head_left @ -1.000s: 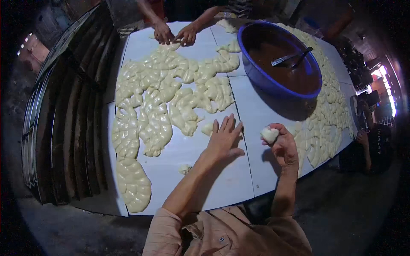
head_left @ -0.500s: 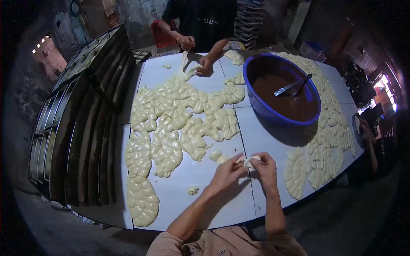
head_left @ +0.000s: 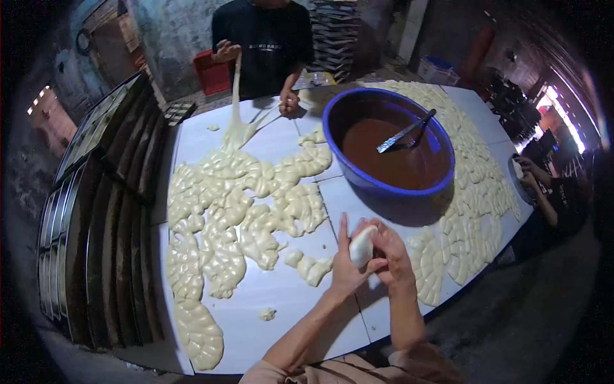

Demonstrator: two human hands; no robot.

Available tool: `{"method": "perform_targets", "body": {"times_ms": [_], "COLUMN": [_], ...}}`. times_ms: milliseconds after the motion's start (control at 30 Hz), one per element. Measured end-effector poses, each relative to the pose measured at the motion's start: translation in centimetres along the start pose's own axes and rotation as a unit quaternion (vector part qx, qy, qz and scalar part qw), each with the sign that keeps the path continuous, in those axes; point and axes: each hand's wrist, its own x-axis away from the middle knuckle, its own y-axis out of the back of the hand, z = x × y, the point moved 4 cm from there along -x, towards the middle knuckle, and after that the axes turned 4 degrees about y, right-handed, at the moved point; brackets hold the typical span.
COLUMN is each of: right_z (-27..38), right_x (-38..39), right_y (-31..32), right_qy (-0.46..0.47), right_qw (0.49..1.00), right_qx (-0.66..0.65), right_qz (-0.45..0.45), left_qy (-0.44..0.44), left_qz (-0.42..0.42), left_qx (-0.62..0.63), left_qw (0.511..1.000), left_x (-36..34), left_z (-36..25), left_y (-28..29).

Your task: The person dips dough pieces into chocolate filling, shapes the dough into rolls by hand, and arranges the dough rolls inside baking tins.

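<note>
Between my two hands, above the near middle of the white-tiled table (head_left: 252,333), is a smooth pale lump of dough (head_left: 362,248). My left hand (head_left: 346,269) cups it from the left with its fingers pointing up. The fingers of my right hand (head_left: 391,253) curl round its right side. Small loose dough pieces (head_left: 310,267) lie just left of my hands, and a smaller scrap (head_left: 267,313) sits nearer to me. Flattened, scalloped sheets of dough (head_left: 220,249) cover the left part of the table.
A blue basin (head_left: 339,157) of brown liquid holds a metal-handled tool (head_left: 406,131). More dough pieces (head_left: 473,185) spread along the right. Dark metal molds (head_left: 96,237) stand stacked at the left. Across the table a co-worker (head_left: 262,48) stretches dough; another person (head_left: 550,195) works at the right edge.
My hands have lifted the dough higher, and it now shows as a rounded lump between them. The co-worker's hand has pulled a long dough strand upward. The whole view has shifted.
</note>
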Motion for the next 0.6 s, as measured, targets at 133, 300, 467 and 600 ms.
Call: {"method": "perform_targets", "body": {"times_ms": [133,300,467,600], "right_z": [7.2,10.3,6.8,7.2], "right_x": [-7.1,-17.2,-20.0,-19.4], "right_y": [2.6,11.1,13.5,12.8], "right_qy": [0.135,0.018,-0.148,-0.119], "right_qw": [0.979,0.77,0.579,0.61], "right_qx": [0.149,0.638,0.778,0.764], "right_qz": [-0.035,-0.009,0.192,0.171], "left_qy": [0.17,0.249,0.29,0.292], "left_qz": [0.051,0.008,0.014,0.001], "left_qx": [-0.036,-0.089,-0.082,-0.111], "left_qw": [0.983,0.964,0.954,0.95], "left_x": [1.1,2.1,3.6,3.7], "left_z": [-1.0,-1.7,-1.4,-1.6], "left_y": [2.5,5.6,7.7,8.1]}}
